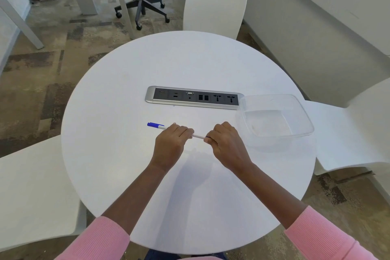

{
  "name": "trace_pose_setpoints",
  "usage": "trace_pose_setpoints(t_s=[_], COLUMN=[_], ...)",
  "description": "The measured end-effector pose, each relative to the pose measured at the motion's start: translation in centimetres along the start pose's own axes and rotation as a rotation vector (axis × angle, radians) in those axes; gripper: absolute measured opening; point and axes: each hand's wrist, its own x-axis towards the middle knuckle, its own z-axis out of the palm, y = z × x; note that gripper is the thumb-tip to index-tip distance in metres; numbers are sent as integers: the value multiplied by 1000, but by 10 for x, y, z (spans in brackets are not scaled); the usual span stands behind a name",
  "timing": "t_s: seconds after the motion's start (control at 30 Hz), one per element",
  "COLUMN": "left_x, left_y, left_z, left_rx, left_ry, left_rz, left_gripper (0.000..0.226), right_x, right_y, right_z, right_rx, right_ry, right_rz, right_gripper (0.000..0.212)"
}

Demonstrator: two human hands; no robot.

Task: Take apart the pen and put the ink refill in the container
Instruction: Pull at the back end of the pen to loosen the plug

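A round white worktop (126,112) fills the middle of the view, with both of the person's hands raised over its near half. The left hand (168,143) has its fingers curled round the barrel of a white pen (198,136), gripping it toward the capped end. The blue cap (155,125) sticks out past the left hand to the left and slightly farther away. The right hand (225,143) pinches the other end of the pen between curled fingers and thumb; a small bit of blue shows right at that grip. A short stretch of the white barrel is visible between the two hands, so the pen lies roughly level, running from far left to near right. Whether it touches the worktop or is held just above it cannot be told.

To the right of the hands, near the worktop's right edge, stands a clear plastic container (304,112), rectangular with rounded corners and open on top. Its far left corner sits just beside the right end of a silver and black socket panel (194,98) set into the middle of the worktop. Pink sleeves (329,236) cover both forearms near the bottom of the view. White chairs (215,4) stand around the worktop at the far side, left and right.
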Motion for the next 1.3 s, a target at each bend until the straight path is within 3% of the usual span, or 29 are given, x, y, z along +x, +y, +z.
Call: trace_pose_setpoints(t_s=[0.1,0.23,0.33,0.4,0.6,0.83,0.97,1.1,1.2,1.3], left_x=[1,1,-2,-2,-1,-2,-3,-4,-5,-7], left_y=[0,-1,-1,0,-3,-2,1,2,2,2], left_z=[0,1,2,1,-2,-3,-3,-1,0,0], left_rx=[10,20,23,24,35,24,16,8,10,14], left_ry=[-2,-5,-18,-33,-43,-35,-19,11,27,28], left_rz=[8,12,22,11,-12,-4,3,13,7,6], left_gripper=[19,20,21,21,20,19,19,18,18,20], right_x=[2,7,10,8,-6,-9,-7,-6,-5,-2], right_y=[1,0,6,6,1,-2,-2,-4,-5,-5], right_z=[1,-7,-11,-11,2,2,1,0,0,-3], right_rx=[182,643,868,850,300,-117,-102,15,150,440], right_ry=[-120,-280,-434,-467,-104,105,104,-6,-92,-226], right_rz=[162,496,640,630,262,-43,-65,21,166,396], right_gripper=[22,37,36,33,12,11,12,15,23,33])
